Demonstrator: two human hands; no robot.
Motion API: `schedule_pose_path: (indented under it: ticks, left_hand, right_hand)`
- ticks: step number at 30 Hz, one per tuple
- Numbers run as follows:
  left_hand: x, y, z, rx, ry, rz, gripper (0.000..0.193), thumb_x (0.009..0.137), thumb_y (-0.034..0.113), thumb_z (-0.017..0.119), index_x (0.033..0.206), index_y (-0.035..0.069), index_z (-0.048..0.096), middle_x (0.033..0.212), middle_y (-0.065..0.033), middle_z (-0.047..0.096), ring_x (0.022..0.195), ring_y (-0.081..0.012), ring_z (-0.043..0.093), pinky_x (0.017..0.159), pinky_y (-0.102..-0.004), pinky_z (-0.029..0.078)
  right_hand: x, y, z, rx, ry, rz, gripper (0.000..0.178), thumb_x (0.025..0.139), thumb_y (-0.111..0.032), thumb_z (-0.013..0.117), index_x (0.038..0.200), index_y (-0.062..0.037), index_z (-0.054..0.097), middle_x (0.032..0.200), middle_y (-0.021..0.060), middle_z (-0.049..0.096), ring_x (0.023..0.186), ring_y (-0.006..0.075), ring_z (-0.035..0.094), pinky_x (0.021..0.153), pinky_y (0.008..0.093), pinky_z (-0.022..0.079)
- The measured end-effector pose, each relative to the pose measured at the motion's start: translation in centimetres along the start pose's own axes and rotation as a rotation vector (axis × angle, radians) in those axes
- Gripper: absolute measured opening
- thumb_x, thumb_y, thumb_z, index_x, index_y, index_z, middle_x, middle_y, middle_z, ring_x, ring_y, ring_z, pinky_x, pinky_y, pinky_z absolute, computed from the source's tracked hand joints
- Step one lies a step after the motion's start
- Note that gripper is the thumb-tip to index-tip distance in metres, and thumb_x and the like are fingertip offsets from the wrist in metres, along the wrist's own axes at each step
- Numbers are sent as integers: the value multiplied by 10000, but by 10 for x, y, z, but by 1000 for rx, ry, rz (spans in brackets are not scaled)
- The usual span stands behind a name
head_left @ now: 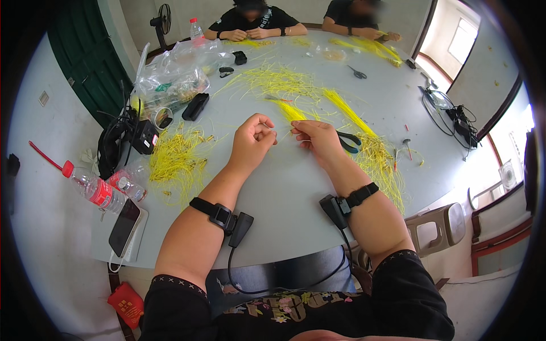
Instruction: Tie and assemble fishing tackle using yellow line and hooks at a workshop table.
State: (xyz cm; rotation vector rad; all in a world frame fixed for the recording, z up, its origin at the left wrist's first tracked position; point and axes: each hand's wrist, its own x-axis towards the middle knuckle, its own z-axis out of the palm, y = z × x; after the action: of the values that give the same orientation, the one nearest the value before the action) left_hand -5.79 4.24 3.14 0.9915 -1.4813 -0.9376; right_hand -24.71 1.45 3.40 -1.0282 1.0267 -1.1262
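Over the middle of the grey table, my left hand (255, 139) is closed, its fingertips pressed together. What it holds, if anything, is too small to make out. Just to its right, my right hand (319, 140) pinches thumb to fingers beside the near end of a bundle of thin yellow strands (293, 112). Anything in that pinch is too fine to name. Dark-handled pliers (349, 142) lie partly hidden behind my right hand. A longer yellow bundle (348, 111) stretches behind them, and a tangled yellow pile (378, 156) lies by my right forearm. Another pile (179, 159) sits left of my left arm.
Plastic bottles (102, 190) and a phone (125, 227) are at the table's left edge, near plastic bags (176, 79) and a black case (196, 107). Loose strands (276, 79) spread farther back. Scissors (357, 73) and coiled cables (455, 116) lie right. Two people work across the table.
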Motion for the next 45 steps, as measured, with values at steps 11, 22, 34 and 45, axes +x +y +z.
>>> schedule_pose_path:
  ticks: [11,22,34,45]
  left_hand:
    - [0,-1,0,3,1,26,123,835,74,608,935,59,537,706,9,626,601,-32,538,537,-193,407]
    - [1,-1,1,10,39,39,115,834,75,609,924,49,543,702,1,626,600,-36,543,544,-195,414]
    - [0,1,2,39,5,22,123,834,70,613,930,53,538,713,-2,632,604,-28,539,542,-192,410]
    - [0,5,3,11,-66,-108,217,847,51,585,1060,27,549,814,-55,673,709,-72,606,592,-215,447]
  right_hand:
    - [-1,-1,1,-23,-6,-5,206,798,-220,713,842,-21,686,807,37,655,717,109,549,625,258,433]
    - [0,-1,0,-12,8,3,203,796,-210,714,846,-16,681,797,42,651,709,112,549,613,259,430]
    - [-2,-1,3,-30,-6,12,217,792,-220,721,848,-14,681,792,39,644,712,115,546,619,262,428]
    - [-10,-4,10,-72,-82,0,220,801,-201,702,649,-62,625,611,-7,502,592,108,448,565,266,350]
